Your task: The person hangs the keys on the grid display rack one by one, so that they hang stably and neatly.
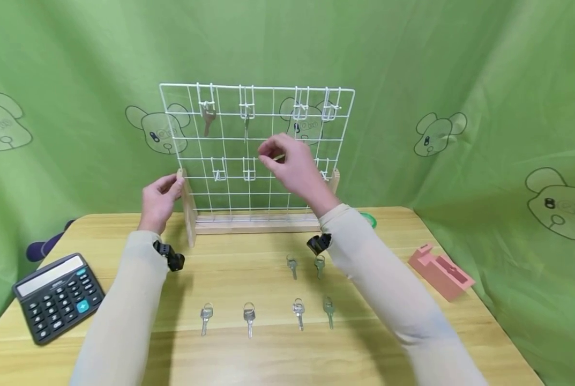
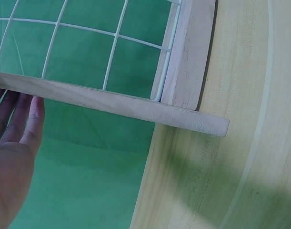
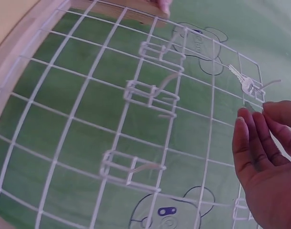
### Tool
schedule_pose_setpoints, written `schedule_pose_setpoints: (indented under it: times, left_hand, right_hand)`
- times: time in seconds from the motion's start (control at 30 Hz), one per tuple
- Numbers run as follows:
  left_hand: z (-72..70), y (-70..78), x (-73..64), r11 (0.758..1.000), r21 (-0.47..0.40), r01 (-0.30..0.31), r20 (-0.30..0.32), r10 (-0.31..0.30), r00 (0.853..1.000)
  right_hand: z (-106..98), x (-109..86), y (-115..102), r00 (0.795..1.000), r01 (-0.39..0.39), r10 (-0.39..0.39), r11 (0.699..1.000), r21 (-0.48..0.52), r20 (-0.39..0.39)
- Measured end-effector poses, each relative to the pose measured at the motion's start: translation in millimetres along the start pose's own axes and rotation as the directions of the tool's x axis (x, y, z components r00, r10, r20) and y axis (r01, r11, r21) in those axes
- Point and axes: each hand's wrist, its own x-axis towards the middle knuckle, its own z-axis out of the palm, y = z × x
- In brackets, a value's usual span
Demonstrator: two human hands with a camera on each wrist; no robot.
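Note:
A white wire grid rack [image 1: 273,126] stands upright in a wooden frame, with several wire hooks on it. One key [image 1: 208,120] hangs from the upper left hook; another key [image 1: 246,126] hangs from the hook beside it. My right hand [image 1: 294,163] is in front of the grid, below and right of that second key, its fingers loosely bent and nothing visible between them. In the right wrist view a hanging key [image 3: 246,85] shows just beyond the fingertips. My left hand [image 1: 158,201] touches the rack's left wooden post [image 1: 189,214] with fairly straight fingers [image 2: 35,119].
Several keys with rings, including a front-left key [image 1: 206,319] and a back-right key [image 1: 320,266], lie on the wooden table [image 1: 248,364]. A calculator [image 1: 58,297] is at left, a pink holder [image 1: 440,271] at right. A green round item [image 1: 368,219] shows behind the right sleeve.

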Motion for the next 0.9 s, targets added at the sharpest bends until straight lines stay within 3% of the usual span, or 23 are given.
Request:
schedule_pose_setpoints:
  times: [0.37, 0.9]
  left_hand:
    - [-0.2, 3.4, -1.1, 1.0, 0.007, 0.011, -0.004, -0.011, 1.0]
    - [-1.5, 2.2, -1.0, 1.0, -0.001, 0.011, 0.012, -0.011, 1.0]
  right_hand:
    - [-5, -37.6, 26, 0.981, -0.086, 0.095, 0.994, -0.061, 0.168]
    - [-7, -81.2, 66, 0.941, -0.192, 0.208, 0.978, -0.084, 0.269]
